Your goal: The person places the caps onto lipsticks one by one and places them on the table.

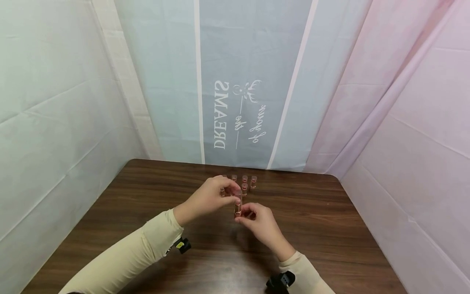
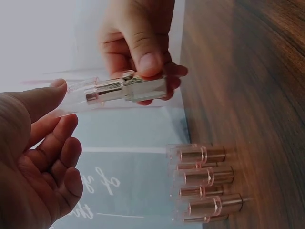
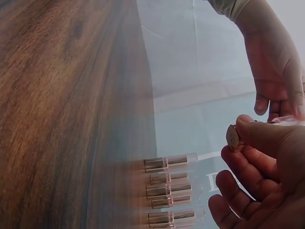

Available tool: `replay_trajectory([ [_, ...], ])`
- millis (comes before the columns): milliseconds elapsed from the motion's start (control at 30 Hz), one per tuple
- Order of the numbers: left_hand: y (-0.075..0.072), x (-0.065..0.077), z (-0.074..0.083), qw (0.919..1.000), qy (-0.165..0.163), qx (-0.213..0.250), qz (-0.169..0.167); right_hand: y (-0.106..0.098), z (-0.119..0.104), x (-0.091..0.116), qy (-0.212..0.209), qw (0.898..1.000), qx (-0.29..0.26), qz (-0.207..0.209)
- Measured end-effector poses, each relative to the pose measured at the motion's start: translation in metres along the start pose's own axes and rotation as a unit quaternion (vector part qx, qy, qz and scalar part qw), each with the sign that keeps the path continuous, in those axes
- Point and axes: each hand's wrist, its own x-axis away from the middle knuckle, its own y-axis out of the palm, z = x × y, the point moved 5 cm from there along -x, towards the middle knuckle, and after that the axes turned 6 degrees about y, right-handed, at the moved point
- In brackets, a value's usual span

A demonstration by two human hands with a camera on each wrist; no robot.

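Note:
Between both hands is a rose-gold lipstick tube [image 1: 238,209] with a clear cap [image 2: 74,98]. My left hand [image 1: 213,192] pinches the cap between thumb and fingers; its other fingers are loosely bent. At the opposite end, my right hand [image 1: 261,220] grips the shiny base [image 2: 150,89] with thumb and fingertips. The cap surrounds the upper part of the inner tube [image 2: 107,90]. In the right wrist view the flat bottom [image 3: 232,137] of the base shows past the right thumb. The tube is held above the table, close in front of similar tubes.
Several matching lipstick tubes [image 1: 253,182] with clear caps stand upright in a group toward the back of the dark wooden table [image 1: 301,212], some partly hidden behind my left hand. Pale cloth walls [image 1: 66,102] enclose the sides, and a blue-grey printed curtain [image 1: 253,53] hangs behind.

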Motion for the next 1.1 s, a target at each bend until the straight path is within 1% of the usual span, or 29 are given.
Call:
replay_trajectory([
  [200, 0.005, 0.002, 0.0, 0.9996, -0.009, -0.014, -0.022, -0.003, -0.002, 0.0, -0.005, 1.0, -0.007, 0.001],
  [400, 0.008, 0.002, 0.002, 0.9993, -0.015, -0.011, -0.032, -0.005, -0.004, 0.0, -0.027, 1.0, -0.006, 0.011],
  [600, 0.008, 0.002, 0.005, 0.9994, -0.009, -0.014, -0.029, -0.005, -0.004, 0.001, -0.028, 0.999, -0.016, 0.009],
  [767, 0.009, 0.002, 0.005, 0.9996, -0.003, -0.005, -0.027, -0.006, -0.006, 0.001, -0.025, 0.999, -0.017, 0.011],
  [967, 0.013, 0.002, 0.002, 0.9994, -0.011, 0.012, -0.031, -0.006, -0.007, 0.001, -0.02, 1.0, -0.016, 0.015],
  [1100, 0.014, 0.006, 0.002, 0.9999, -0.005, 0.003, -0.016, -0.005, -0.006, 0.001, -0.022, 0.999, -0.023, -0.002],
])
